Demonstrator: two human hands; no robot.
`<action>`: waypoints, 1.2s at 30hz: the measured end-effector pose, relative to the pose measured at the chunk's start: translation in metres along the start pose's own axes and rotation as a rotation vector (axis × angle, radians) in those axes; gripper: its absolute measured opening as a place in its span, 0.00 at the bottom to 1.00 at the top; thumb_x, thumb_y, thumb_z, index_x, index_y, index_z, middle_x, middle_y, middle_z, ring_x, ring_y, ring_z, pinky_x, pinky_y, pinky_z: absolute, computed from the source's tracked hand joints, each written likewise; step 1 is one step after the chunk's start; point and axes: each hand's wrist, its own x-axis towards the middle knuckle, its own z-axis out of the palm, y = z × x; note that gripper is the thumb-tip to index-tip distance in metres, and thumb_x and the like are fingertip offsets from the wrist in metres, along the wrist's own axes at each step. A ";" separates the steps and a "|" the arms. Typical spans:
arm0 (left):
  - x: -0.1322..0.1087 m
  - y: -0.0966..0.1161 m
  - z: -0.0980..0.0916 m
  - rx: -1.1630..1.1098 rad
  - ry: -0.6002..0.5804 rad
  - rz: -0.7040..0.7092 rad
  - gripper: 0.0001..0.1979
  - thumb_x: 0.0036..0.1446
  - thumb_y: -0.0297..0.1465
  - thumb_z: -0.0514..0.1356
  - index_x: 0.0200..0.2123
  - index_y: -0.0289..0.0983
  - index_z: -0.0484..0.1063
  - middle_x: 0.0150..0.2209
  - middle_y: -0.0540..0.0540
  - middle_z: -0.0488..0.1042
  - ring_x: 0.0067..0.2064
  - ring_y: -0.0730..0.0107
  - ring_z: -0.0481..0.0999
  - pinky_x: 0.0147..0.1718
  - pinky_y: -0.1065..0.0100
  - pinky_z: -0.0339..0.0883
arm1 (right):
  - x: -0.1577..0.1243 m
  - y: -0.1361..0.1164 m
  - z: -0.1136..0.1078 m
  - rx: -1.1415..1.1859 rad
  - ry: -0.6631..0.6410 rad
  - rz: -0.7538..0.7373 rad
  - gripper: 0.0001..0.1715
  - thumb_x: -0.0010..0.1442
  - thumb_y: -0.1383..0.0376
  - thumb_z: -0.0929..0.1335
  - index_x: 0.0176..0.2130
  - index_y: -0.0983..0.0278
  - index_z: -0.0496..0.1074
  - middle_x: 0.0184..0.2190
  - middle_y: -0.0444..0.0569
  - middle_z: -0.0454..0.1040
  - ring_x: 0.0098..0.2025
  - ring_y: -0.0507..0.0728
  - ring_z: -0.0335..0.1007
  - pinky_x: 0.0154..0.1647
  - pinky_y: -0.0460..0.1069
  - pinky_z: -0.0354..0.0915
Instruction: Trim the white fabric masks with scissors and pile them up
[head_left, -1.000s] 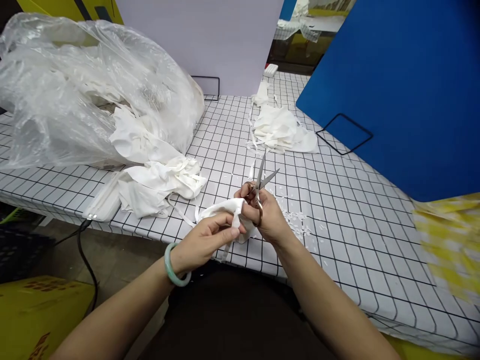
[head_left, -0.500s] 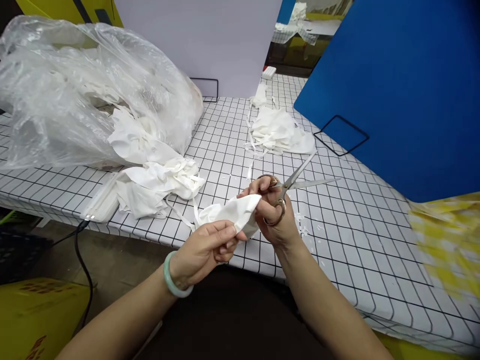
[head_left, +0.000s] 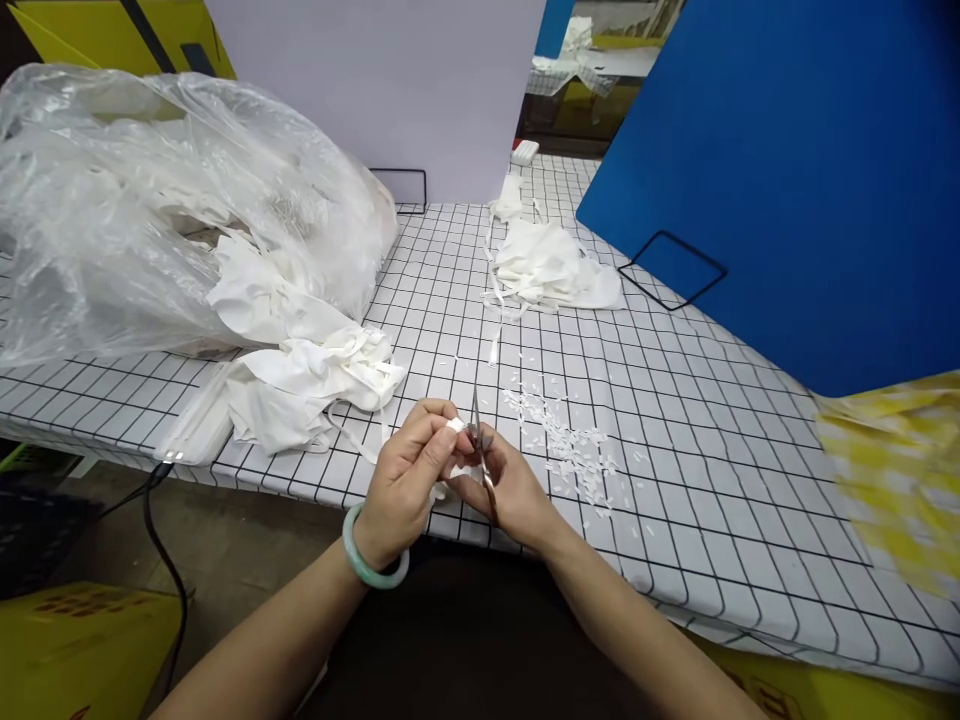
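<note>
My left hand (head_left: 412,470), below which a pale green bangle (head_left: 373,565) circles the wrist, pinches a piece of white fabric (head_left: 456,425). Most of that fabric is hidden behind the fingers. In my right hand (head_left: 514,485) are the scissors (head_left: 482,450), seen nearly edge-on, with the blades pointing away from me beside the pinched fabric. Both hands almost touch, over the table's near edge. Just right of them, many small white clippings (head_left: 574,450) lie scattered on the checked tablecloth (head_left: 720,480).
White fabric pieces (head_left: 300,385) spill from a clear plastic bag (head_left: 247,140) at left, beside a white power strip (head_left: 196,420) with a black cable. Another white fabric pile (head_left: 551,265) lies farther back. A blue panel (head_left: 780,180) and a pale lilac panel (head_left: 382,90) stand behind.
My right hand has turned and moved left and down against my left hand. The scissors' blades, spread apart before, now look close together. The fabric is gathered between the fingers, uncovering the clippings.
</note>
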 end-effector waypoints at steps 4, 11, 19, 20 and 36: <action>-0.006 -0.003 0.004 0.198 0.029 0.147 0.13 0.71 0.33 0.52 0.35 0.37 0.73 0.39 0.42 0.67 0.51 0.59 0.67 0.45 0.62 0.67 | -0.019 -0.017 -0.030 -0.488 0.085 -0.113 0.19 0.53 0.51 0.76 0.38 0.58 0.71 0.37 0.50 0.71 0.42 0.62 0.66 0.44 0.58 0.65; -0.011 -0.010 0.014 0.317 -0.043 0.188 0.13 0.71 0.29 0.49 0.36 0.37 0.72 0.43 0.40 0.66 0.53 0.58 0.66 0.47 0.60 0.67 | -0.034 -0.021 -0.045 -0.769 0.120 -0.282 0.22 0.48 0.48 0.79 0.29 0.58 0.70 0.24 0.45 0.73 0.32 0.60 0.64 0.38 0.57 0.59; -0.012 -0.010 0.017 0.428 -0.081 0.252 0.11 0.69 0.24 0.49 0.37 0.37 0.69 0.43 0.41 0.64 0.52 0.60 0.67 0.48 0.60 0.67 | -0.037 -0.017 -0.044 -0.799 0.144 -0.328 0.27 0.50 0.48 0.78 0.22 0.60 0.63 0.17 0.41 0.68 0.25 0.54 0.60 0.35 0.54 0.55; -0.012 -0.010 0.017 0.434 -0.084 0.259 0.11 0.69 0.23 0.48 0.37 0.37 0.69 0.43 0.41 0.64 0.52 0.60 0.66 0.48 0.60 0.66 | -0.037 -0.017 -0.044 -0.799 0.143 -0.333 0.27 0.50 0.48 0.78 0.22 0.60 0.64 0.17 0.41 0.68 0.25 0.53 0.60 0.35 0.54 0.55; -0.011 -0.012 0.020 0.460 -0.128 0.375 0.10 0.67 0.20 0.48 0.40 0.37 0.67 0.42 0.43 0.65 0.52 0.62 0.65 0.49 0.61 0.66 | -0.036 -0.022 -0.041 -0.807 0.133 -0.322 0.29 0.56 0.47 0.74 0.21 0.61 0.61 0.16 0.40 0.67 0.24 0.52 0.60 0.37 0.53 0.56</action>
